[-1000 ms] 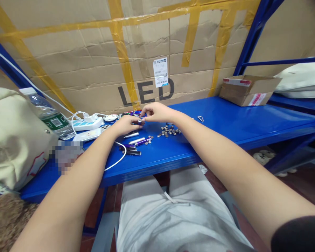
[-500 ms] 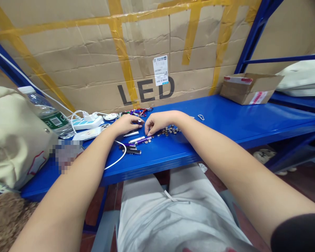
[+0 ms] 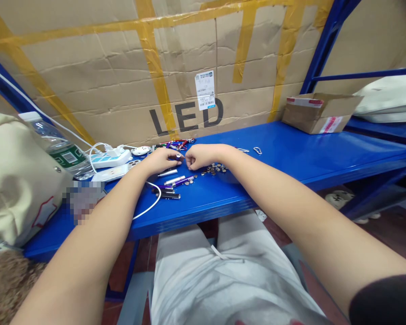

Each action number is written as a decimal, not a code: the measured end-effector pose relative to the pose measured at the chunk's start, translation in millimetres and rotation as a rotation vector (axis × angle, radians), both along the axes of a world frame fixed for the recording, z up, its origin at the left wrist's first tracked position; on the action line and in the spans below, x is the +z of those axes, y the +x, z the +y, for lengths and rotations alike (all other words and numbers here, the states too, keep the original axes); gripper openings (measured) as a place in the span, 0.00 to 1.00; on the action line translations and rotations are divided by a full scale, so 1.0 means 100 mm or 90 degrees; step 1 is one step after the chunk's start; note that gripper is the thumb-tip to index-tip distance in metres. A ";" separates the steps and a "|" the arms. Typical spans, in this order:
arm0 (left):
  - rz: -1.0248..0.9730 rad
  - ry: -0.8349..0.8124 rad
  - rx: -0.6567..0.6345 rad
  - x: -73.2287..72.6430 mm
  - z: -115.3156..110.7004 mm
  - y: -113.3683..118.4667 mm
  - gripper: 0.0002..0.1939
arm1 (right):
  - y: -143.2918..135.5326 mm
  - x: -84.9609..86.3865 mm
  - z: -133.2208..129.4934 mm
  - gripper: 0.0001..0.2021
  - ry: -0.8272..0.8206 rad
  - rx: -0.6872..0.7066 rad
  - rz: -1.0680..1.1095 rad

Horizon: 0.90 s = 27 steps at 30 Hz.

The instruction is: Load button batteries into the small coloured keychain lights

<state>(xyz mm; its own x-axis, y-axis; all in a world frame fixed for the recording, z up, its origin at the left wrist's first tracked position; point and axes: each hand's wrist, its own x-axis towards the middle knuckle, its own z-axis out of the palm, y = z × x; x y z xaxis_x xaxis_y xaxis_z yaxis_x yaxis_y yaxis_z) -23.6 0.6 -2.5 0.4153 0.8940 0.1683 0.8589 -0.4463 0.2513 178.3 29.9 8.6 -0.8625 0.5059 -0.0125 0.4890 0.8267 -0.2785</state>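
Observation:
My left hand [image 3: 162,161] is closed around a small tube [image 3: 178,156], whose round silvery end faces out between thumb and fingers. Close by on its right, my right hand [image 3: 201,156] has its fingertips pinched together; anything in them is too small or hidden to make out. Below the right hand lies a scatter of small round button cells [image 3: 214,169]. Nearer the front edge, several pen-like metal tubes lie together, among them a purple tube [image 3: 183,181], a silver tube [image 3: 168,172] and a black tube [image 3: 171,196].
Behind my hands is a heap of coloured tubes with clips [image 3: 179,144]. A carabiner [image 3: 257,150] lies to the right, and a cardboard box [image 3: 320,113] farther off. On the left stand a power strip [image 3: 111,159], a water bottle [image 3: 62,151] and a cream bag [image 3: 20,176]. A white cable [image 3: 152,210] crosses the blue shelf [image 3: 216,198].
My right fingertips have risen from near the shelf surface and curled in, closer to the tube in my left hand. The left hand keeps its grip; the view has shifted slightly.

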 end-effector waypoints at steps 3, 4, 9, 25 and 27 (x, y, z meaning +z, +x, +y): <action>0.001 0.000 -0.005 0.00 0.00 0.00 0.16 | -0.02 -0.02 0.01 0.08 0.021 0.008 0.020; 0.003 0.000 -0.009 0.00 0.00 0.00 0.16 | -0.02 -0.03 0.02 0.09 0.025 0.010 0.024; 0.017 0.003 -0.020 0.00 0.00 -0.01 0.16 | -0.01 -0.07 0.11 0.15 0.039 0.019 0.029; 0.024 0.013 -0.023 0.01 0.01 0.00 0.15 | -0.02 -0.05 0.05 0.09 0.020 0.000 0.041; 0.031 0.014 -0.020 0.01 0.01 0.00 0.15 | 0.00 -0.04 0.06 0.10 0.015 0.009 0.035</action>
